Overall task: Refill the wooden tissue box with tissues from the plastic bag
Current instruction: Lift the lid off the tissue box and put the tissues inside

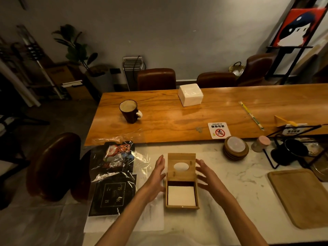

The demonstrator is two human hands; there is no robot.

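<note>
Well, the plastic bag [115,174] lies crumpled on the marble counter [236,185] at nine o'clock from the wooden tissue box [182,207]. The left hand [156,176] stands just beside the box's raised lid [181,158] at ten o'clock, fingers straight and apart, holding nothing; contact cannot be told. The box sits open with a white stack of tissues [181,195] inside. The right hand [206,176] flanks it at two o'clock, fingers likewise loose and empty. A wooden tray [301,196] lies at three o'clock, well apart.
</note>
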